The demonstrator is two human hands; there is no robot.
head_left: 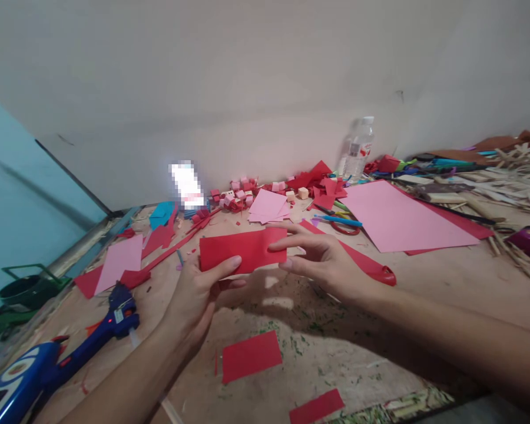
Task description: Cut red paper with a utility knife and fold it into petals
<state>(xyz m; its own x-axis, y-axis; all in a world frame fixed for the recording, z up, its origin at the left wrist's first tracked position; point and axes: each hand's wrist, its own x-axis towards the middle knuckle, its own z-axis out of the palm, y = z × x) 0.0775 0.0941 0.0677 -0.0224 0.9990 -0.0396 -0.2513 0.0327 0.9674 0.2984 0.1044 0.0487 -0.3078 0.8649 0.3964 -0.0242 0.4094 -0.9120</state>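
A red paper rectangle (pixel 247 244) is held up above the table, long side across. My left hand (pixel 207 282) grips its left end, thumb on the near face and fingers behind. At the other end, my right hand (pixel 311 253) has its fingers closed on the paper's right edge, thumb at the lower corner. Below them a smaller red paper piece (pixel 251 356) lies flat on the table, and a red paper strip (pixel 317 407) lies near the front edge. Just beyond the hands is a small stack of pink paper squares (pixel 269 206).
A blue glue gun (pixel 115 321) lies at the left. Large pink sheets (pixel 406 215), scissors (pixel 345 225) and a plastic bottle (pixel 358 150) are to the right. Small paper cubes (pixel 238 194) and a blurred bright screen (pixel 186 185) stand by the wall. Wood sticks (pixel 512 176) pile up far right.
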